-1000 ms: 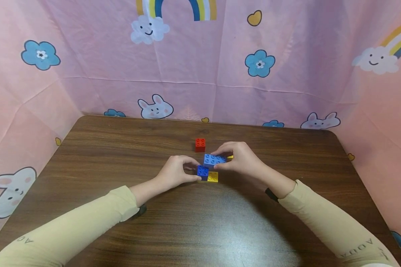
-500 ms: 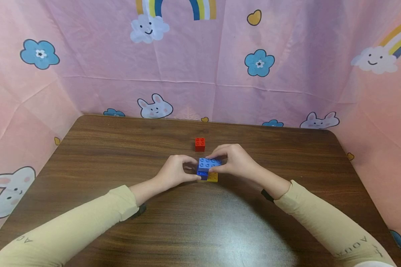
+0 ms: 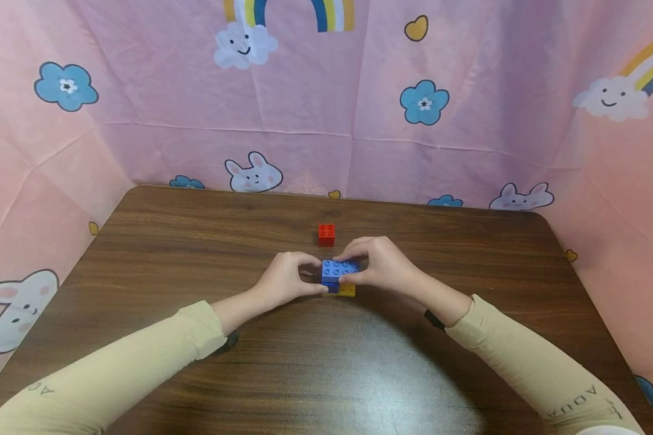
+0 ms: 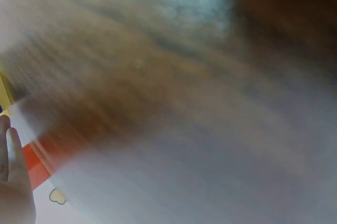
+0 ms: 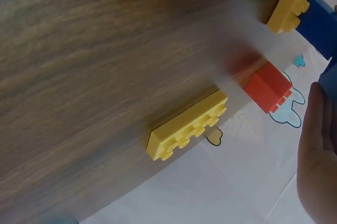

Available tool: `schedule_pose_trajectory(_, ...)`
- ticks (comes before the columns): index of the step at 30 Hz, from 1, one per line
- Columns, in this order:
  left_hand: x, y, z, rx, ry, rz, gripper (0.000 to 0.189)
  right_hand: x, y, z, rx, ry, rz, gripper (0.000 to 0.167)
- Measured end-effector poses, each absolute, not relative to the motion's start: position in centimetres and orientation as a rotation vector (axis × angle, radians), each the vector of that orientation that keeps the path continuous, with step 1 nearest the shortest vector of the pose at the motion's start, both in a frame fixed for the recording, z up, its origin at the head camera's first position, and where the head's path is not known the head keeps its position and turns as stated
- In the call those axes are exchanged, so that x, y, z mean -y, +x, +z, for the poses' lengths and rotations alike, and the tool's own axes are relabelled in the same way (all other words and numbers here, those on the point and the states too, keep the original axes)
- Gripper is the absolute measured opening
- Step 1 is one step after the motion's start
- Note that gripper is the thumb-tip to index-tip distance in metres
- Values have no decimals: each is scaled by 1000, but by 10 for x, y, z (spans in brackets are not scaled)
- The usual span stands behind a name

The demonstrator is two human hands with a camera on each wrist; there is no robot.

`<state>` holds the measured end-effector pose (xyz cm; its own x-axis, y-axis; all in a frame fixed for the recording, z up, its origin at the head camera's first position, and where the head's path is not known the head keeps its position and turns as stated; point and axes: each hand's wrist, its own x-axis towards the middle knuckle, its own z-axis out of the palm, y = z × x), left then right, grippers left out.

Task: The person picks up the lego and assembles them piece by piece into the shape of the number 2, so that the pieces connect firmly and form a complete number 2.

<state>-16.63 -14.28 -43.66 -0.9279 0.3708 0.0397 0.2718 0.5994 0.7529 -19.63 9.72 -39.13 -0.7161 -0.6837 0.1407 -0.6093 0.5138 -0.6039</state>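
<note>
Clock centred on the stack, 12 = away from the person. Right hand (image 3: 382, 263) comes in from 3, pinching the light blue brick (image 3: 334, 269), which sits over the dark blue brick (image 3: 331, 288). Left hand (image 3: 283, 279) is at 9, gripping the dark blue brick, which is on the 9 o'clock half of the yellow base brick (image 3: 347, 290). Can't tell if light blue is fully seated.

Main risk, my read: light blue overhangs toward 3 with no visible support there. Load that end and it likely levers up at 9, or the stack tips. Slight stud misalignment would leave it cocked; slack left grip could let dark blue twist.

Red brick (image 3: 326, 235) at 12, apart. Loose yellow brick (image 5: 189, 124) lies on the bench (image 3: 196, 260), at 8 from red in right wrist view; a low right hand could knock it.
</note>
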Motion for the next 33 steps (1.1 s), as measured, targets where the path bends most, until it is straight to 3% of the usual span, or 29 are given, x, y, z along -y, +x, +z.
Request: schedule_pose_trajectory(33, 144, -167, -439, -2715, 568, 1252, 41, -96, -188, -388, -2727, -1273, -798, 33)
